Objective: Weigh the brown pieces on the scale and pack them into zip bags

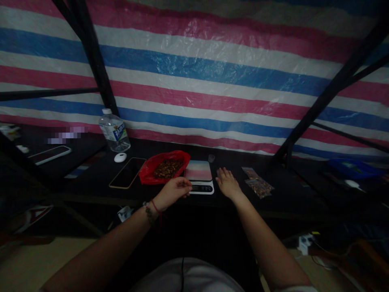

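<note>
My left hand point(174, 192) is at the front left corner of a white kitchen scale point(199, 188), its fingers curled together against the thumb. Whatever those fingers may hold cannot be made out. The scale has a pale, shiny weighing plate and a dark display strip. Palm down on the black table, my right hand point(227, 183) lies with fingers spread, just right of the scale. Behind my left hand an open red plastic bag point(146, 169) holds brown dried bits point(167, 168). Two small clear bags point(260, 188) of similar bits lie right of my right hand.
A small clear cup point(211, 158) stands behind the scale. To the left are a phone point(127, 173), a white rounded object point(120, 157) and a large clear bottle point(114, 132). Dark metal posts point(96, 61) frame the table, with a striped plastic sheet point(206, 73) behind.
</note>
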Available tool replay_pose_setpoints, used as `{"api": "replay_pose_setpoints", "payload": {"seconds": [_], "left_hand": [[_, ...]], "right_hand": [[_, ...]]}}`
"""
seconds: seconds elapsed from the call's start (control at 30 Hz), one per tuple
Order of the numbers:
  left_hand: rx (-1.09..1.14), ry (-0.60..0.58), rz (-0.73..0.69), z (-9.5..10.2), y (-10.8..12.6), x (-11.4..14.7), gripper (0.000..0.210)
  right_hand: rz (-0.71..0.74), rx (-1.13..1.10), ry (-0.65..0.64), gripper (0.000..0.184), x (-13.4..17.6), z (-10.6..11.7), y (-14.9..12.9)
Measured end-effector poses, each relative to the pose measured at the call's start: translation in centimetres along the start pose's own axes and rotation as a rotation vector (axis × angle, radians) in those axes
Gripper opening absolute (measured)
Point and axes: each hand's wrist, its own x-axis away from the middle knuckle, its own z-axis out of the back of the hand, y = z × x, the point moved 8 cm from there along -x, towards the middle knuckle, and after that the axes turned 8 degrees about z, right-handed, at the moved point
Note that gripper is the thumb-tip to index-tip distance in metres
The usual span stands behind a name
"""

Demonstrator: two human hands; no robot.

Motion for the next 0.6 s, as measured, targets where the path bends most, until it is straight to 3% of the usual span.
{"api": "replay_pose_setpoints", "payload": {"seconds": [0.2,0.27,0.37,0.47,0.6], "left_hand": [[-0.023,-0.021,-0.009,-0.3,-0.2,0.0,0.022],[-0.031,-0.036,-0.008,-0.4,-0.3,-0.1,0.024],[-0.058,-0.05,-0.017,-0.5,-0.3,-0.2,0.024],[-0.074,-0.052,-0.016,-0.5,-0.2,-0.2,0.023],[-0.067,-0.057,-0.013,-0.5,-0.2,-0.2,0.024]], "right_hand": [[-0.058,0.004,-0.108,0.065,0.2,-1.3,1.0],[-0.059,0.0,-0.09,0.064,0.2,-0.4,0.9],[-0.111,0.023,0.043,0.058,0.5,2.8,1.9],[-0.281,0.073,0.155,0.057,1.6,6.3,5.5],[-0.552,0.083,-0.015,0.063,3.8,6.6,12.0]]}}
